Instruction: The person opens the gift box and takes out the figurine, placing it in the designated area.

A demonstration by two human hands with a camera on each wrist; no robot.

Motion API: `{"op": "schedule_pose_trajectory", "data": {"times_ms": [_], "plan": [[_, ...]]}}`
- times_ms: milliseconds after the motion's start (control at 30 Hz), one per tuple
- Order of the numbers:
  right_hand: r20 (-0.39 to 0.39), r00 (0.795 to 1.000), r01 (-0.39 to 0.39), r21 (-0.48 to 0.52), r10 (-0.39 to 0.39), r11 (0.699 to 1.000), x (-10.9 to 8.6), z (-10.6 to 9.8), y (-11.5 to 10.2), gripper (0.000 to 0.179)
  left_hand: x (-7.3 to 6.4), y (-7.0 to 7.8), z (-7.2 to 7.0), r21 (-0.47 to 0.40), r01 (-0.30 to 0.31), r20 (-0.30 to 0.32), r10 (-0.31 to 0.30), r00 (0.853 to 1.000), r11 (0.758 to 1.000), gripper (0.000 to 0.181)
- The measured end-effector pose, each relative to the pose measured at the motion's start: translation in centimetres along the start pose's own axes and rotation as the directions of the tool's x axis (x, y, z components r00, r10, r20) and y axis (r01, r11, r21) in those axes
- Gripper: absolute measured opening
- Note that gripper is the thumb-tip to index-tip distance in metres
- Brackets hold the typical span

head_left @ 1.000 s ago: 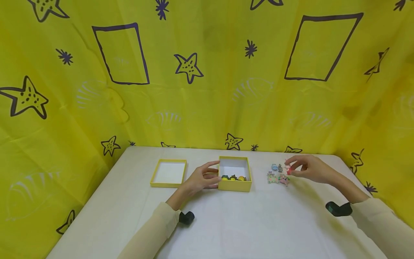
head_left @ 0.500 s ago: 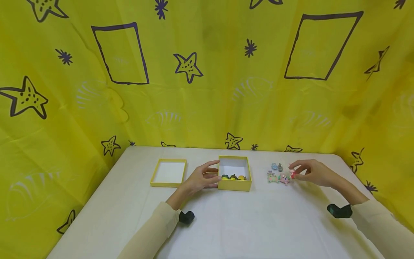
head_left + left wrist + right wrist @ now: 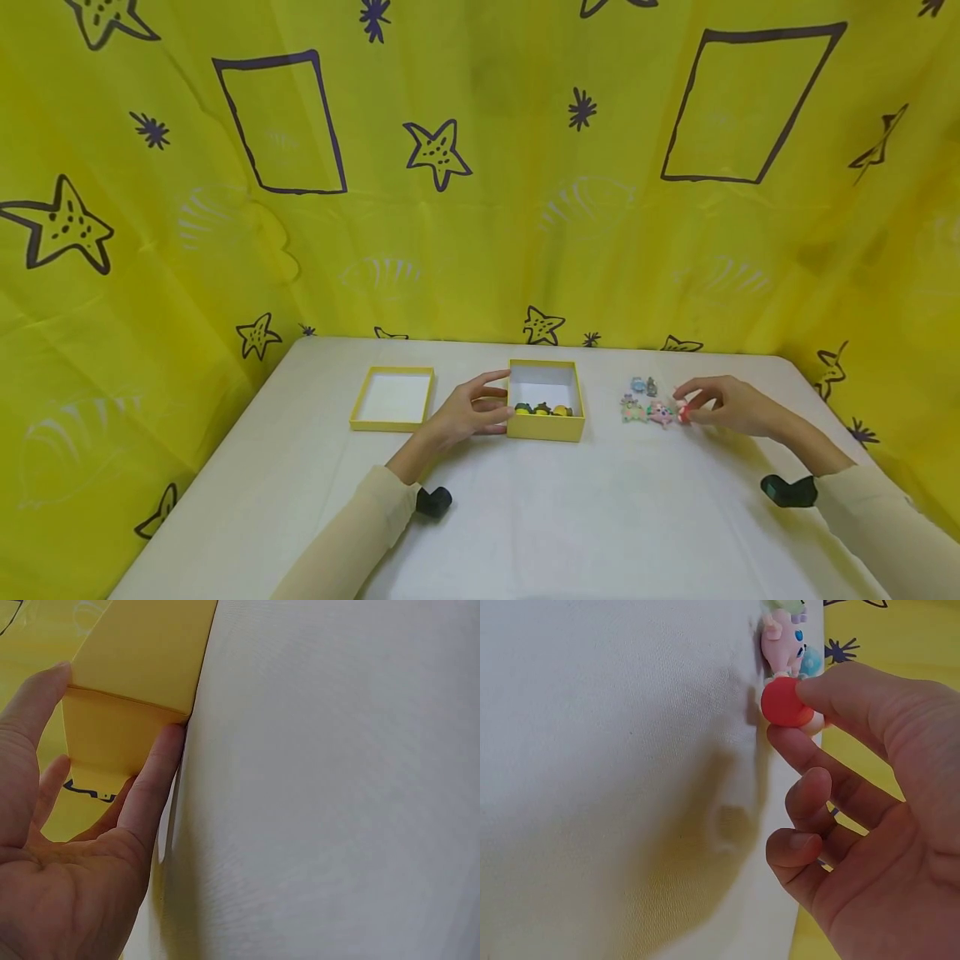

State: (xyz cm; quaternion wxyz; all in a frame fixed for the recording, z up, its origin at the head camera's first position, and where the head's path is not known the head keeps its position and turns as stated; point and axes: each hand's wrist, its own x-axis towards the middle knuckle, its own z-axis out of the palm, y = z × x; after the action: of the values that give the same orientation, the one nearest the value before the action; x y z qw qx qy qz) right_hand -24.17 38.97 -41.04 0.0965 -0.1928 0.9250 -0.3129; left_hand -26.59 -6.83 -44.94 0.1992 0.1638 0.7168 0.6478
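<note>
My left hand (image 3: 467, 414) touches the left side of a yellow open-topped box (image 3: 545, 428) with its fingertips; the left wrist view shows its fingers fairly straight along the box wall. Inside the box, several small yellow-and-green figurines (image 3: 542, 409) stand along the front wall. At the right, my right hand (image 3: 738, 406) pinches a small red-and-white figurine (image 3: 786, 703) between thumb and index finger, the other fingers loosely curled. Right beside that figurine is a pink one (image 3: 660, 413). Left of it sits a pale green figurine (image 3: 633, 409). Behind them are a blue figurine (image 3: 637, 384) and a grey one (image 3: 651, 386).
A shallow yellow-rimmed lid (image 3: 392, 427) with a white inside lies left of my left hand. Everything stands on a white-covered table (image 3: 570, 517). Yellow curtains (image 3: 480, 250) with starfish drawings enclose the back and sides.
My right hand has shifted slightly right and towards me with the red-and-white figurine, which now stands at the right end of the front row. The left hand and box keep their places.
</note>
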Motion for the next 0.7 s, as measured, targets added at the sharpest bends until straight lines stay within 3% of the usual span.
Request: {"op": "schedule_pose_trajectory", "data": {"times_ms": [300,700], "plan": [[0.038,0.999,0.029,0.026,-0.030,0.999,0.32,0.22,0.40,0.034,0.05,-0.08,-0.05,0.002,-0.018,0.004,0.018,1.000,1.000,0.072],[0.047,0.999,-0.017,0.023,0.016,1.000,0.34,0.43,0.08,0.034,0.10,-0.20,-0.04,-0.015,-0.018,0.004,0.018,1.000,1.000,0.073]]}}
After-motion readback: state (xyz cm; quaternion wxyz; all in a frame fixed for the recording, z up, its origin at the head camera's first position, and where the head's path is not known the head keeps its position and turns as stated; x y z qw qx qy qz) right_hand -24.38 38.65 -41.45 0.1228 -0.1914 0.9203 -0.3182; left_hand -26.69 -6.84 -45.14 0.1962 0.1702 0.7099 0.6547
